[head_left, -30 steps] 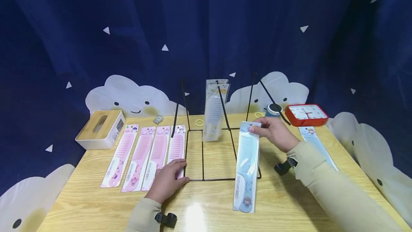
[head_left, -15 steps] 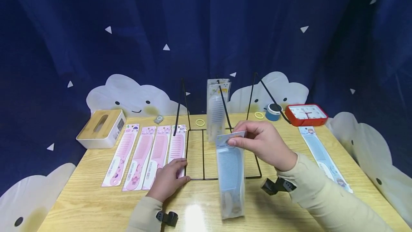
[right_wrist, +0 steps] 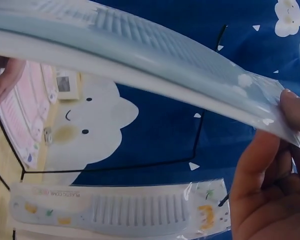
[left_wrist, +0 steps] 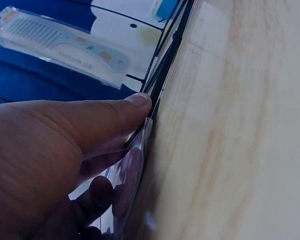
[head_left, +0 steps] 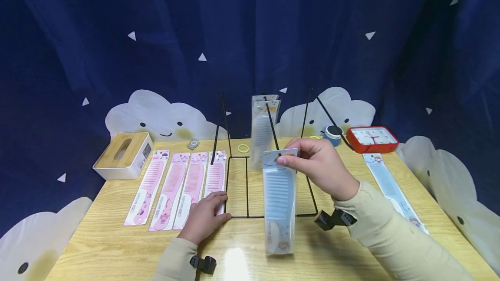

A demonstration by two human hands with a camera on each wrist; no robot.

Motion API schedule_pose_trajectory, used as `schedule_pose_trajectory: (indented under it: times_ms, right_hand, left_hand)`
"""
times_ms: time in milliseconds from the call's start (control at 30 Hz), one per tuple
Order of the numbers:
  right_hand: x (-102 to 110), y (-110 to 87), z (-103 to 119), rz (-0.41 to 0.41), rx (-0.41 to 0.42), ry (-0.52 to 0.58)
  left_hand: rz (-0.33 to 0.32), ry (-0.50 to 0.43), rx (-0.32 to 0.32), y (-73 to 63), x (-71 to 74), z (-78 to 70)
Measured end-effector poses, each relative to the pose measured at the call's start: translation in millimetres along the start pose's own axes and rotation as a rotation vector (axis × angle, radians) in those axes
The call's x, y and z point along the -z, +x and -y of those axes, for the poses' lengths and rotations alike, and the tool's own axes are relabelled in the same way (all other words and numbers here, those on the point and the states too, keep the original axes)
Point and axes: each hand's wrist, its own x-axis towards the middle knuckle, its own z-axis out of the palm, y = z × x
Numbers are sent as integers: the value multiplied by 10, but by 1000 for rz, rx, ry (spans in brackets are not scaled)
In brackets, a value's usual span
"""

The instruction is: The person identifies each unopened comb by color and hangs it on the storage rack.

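Note:
My right hand (head_left: 326, 166) pinches the top edge of a packaged light-blue comb (head_left: 279, 203), which hangs upright in front of the black wire display rack (head_left: 247, 185). Its header is at the front end of the rack's middle prong (head_left: 272, 127). In the right wrist view, the blue comb (right_wrist: 140, 60) crosses above, thumb and fingers at its end. Packaged pale combs (head_left: 261, 135) hang further back on that prong. My left hand (head_left: 205, 218) holds the rack's front left base corner; in the left wrist view the thumb (left_wrist: 137, 100) lies against the wire beside a clear package edge.
Several packaged pink combs (head_left: 170, 192) lie on the table left of the rack. Another blue comb (head_left: 390, 185) lies at the right, below a red clock (head_left: 373, 139). A tissue box (head_left: 123, 155), a blue-and-white round object (head_left: 333, 135) and a yellow ring (head_left: 243, 148) stand behind.
My right hand has carried the blue comb left to the middle prong, then raised it slightly and moved it toward the rack. My left hand has stayed at the rack corner.

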Motion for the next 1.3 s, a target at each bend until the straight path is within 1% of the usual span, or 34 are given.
schedule_pose_trajectory:
  times_ms: [133, 267, 467, 633, 767, 967, 1100, 1200, 1300]
  right_hand:
    - [7, 70, -89, 0, -38, -19]
    - [17, 215, -208, -27, -67, -25]
    - [17, 562, -321, -47, -95, 21]
    - [49, 885, -409, -92, -106, 37]
    - [89, 1017, -441, -110, -123, 17]
    - [142, 1026, -461, -90, -145, -19]
    - [177, 960, -523, -78, -132, -95]
    - [265, 861, -666, -65, -140, -162]
    - [453, 726, -877, -45, -180, -213]
  left_hand:
    - [-2, -2, 0, -4, 10, -12]
    - [-4, 1, -2, -9, 14, -14]
    - [-1, 13, 10, -14, 21, 3]
    - [-4, 7, 9, 3, 15, 13]
    - [-1, 7, 3, 4, -2, 11]
    - [1, 8, -2, 1, -5, 2]
    - [5, 9, 2, 4, -3, 4]
    - [4, 9, 2, 2, 0, 1]
    - [5, 5, 4, -2, 3, -5]
